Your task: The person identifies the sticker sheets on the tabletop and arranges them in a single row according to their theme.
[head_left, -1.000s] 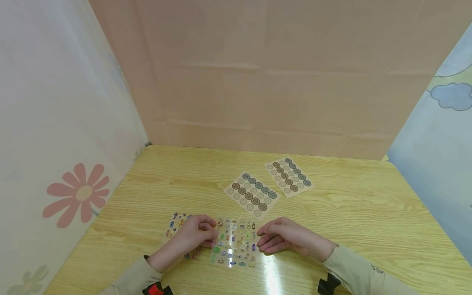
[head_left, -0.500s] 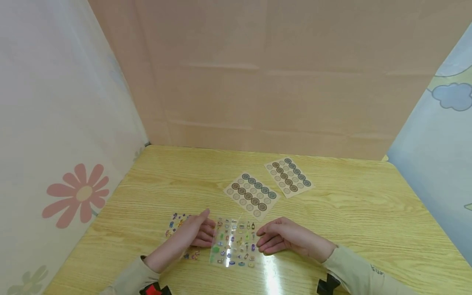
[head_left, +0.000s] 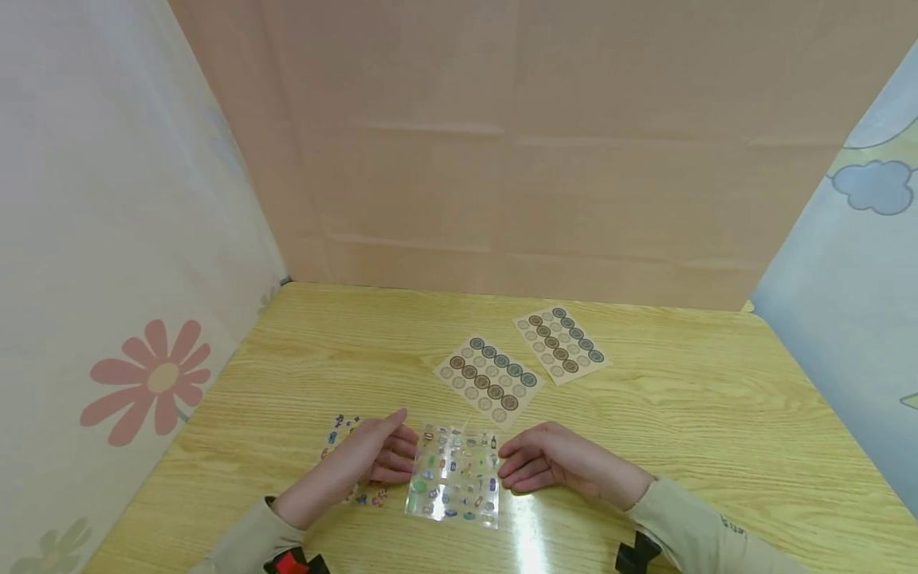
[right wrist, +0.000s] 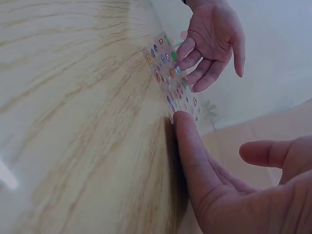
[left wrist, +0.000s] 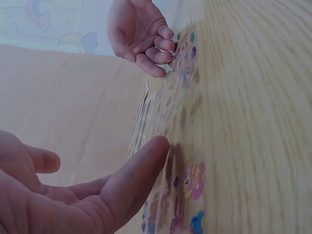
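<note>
Both hands, the left hand (head_left: 373,456) and right hand (head_left: 545,466), lay released beside a clear sticker sheet (head_left: 455,486); only the head view showed two round-sticker sheets (head_left: 489,381) beyond, wrist views blurred.

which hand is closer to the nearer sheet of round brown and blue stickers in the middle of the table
Right. The right hand lies just below that round sticker sheet and slightly right of it, while the left hand sits farther off to the sheet's lower left. Neither hand touches it.
</note>
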`<action>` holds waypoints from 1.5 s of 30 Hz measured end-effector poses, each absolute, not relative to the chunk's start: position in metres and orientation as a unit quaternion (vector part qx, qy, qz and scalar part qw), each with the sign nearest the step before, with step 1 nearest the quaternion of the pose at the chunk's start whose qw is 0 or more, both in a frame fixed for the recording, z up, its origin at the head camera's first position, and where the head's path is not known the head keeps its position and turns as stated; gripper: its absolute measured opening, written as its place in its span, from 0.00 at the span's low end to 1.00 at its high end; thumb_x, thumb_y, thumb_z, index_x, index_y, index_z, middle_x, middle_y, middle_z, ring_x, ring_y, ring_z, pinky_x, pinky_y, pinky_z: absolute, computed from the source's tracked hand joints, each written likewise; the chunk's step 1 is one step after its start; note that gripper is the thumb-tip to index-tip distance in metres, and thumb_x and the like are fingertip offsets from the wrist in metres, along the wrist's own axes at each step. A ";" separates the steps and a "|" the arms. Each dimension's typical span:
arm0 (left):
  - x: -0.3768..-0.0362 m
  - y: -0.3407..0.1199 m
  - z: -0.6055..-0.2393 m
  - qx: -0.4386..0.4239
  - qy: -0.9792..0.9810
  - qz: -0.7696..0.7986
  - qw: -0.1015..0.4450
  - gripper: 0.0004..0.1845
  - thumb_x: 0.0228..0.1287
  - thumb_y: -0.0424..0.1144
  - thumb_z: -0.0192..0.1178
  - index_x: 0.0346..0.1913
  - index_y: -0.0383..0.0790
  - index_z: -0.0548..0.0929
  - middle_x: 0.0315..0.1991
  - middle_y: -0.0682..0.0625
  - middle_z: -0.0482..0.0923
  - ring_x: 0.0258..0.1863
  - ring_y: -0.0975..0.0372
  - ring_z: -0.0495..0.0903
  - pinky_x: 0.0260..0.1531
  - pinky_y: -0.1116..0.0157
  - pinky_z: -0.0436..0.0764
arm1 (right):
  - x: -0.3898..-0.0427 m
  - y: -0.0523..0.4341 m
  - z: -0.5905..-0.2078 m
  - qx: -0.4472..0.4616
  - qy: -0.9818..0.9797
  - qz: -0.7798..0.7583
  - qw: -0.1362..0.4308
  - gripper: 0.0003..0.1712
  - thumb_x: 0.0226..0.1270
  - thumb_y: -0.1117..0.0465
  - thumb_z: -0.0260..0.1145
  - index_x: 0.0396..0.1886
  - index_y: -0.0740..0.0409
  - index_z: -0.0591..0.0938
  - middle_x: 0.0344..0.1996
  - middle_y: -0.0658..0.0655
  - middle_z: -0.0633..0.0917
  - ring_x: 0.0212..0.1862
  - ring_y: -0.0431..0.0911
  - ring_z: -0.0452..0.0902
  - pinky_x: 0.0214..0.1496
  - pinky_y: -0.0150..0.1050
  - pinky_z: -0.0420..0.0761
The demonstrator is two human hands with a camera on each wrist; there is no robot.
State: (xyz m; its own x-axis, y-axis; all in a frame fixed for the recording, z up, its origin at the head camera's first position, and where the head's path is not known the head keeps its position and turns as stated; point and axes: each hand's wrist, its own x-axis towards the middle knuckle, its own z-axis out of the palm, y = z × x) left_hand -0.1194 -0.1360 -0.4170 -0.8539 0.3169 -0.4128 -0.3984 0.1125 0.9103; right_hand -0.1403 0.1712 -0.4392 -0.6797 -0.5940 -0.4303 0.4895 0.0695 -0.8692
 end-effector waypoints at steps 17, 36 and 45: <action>-0.116 -0.140 -0.414 -0.028 0.715 0.649 0.257 0.38 0.73 0.57 0.43 0.56 0.16 0.69 0.46 0.34 0.77 0.40 0.46 0.82 0.39 0.55 0.85 | -0.142 0.169 -0.438 -0.035 0.620 -0.682 0.386 0.23 0.69 0.60 0.52 0.51 0.77 0.76 0.39 0.69 0.84 0.41 0.56 0.84 0.47 0.47 0.83; -0.115 -0.143 -0.410 -0.021 0.719 0.644 0.259 0.40 0.72 0.59 0.44 0.57 0.16 0.68 0.48 0.34 0.77 0.41 0.47 0.82 0.38 0.55 0.85 | -0.142 0.169 -0.438 -0.037 0.614 -0.684 0.392 0.23 0.69 0.61 0.50 0.52 0.78 0.74 0.40 0.70 0.84 0.40 0.55 0.84 0.47 0.47 0.83; -0.117 -0.141 -0.406 0.018 0.722 0.637 0.269 0.36 0.72 0.58 0.46 0.56 0.20 0.71 0.43 0.37 0.79 0.39 0.47 0.82 0.38 0.55 0.85 | -0.145 0.172 -0.434 -0.040 0.618 -0.686 0.381 0.24 0.70 0.58 0.55 0.53 0.76 0.74 0.42 0.71 0.83 0.42 0.59 0.83 0.48 0.49 0.82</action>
State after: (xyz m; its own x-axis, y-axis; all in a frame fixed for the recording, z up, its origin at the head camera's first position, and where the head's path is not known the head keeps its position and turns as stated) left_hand -0.1171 -0.1412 -0.4056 -0.8543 0.3698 -0.3653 -0.3167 0.1869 0.9299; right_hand -0.1451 0.1720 -0.4336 -0.7059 -0.5731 -0.4162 0.4737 0.0549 -0.8790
